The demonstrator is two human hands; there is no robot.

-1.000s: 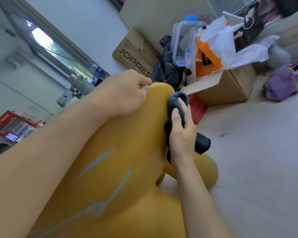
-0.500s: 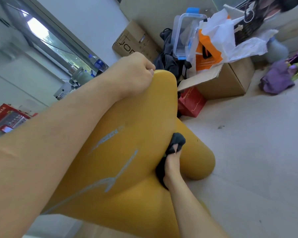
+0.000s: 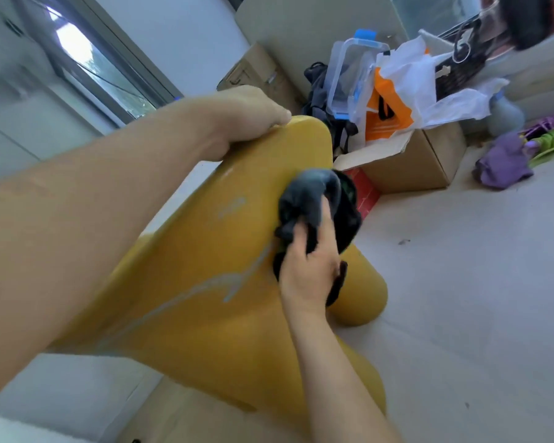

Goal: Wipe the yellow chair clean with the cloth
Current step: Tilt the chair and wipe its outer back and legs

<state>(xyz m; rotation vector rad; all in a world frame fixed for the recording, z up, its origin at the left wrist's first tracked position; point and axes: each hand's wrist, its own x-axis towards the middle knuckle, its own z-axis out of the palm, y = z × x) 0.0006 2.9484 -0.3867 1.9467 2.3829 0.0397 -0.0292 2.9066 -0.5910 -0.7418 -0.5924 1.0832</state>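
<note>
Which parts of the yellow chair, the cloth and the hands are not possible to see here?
All in the head view.
Fingertips of the left hand: curled over the top edge of the yellow chair, hidden behind it.
Left side of the chair: covered by the left forearm.
Part of the cloth: hidden under the right hand.
Print on the cardboard box: blurred, partly behind the left hand.
</note>
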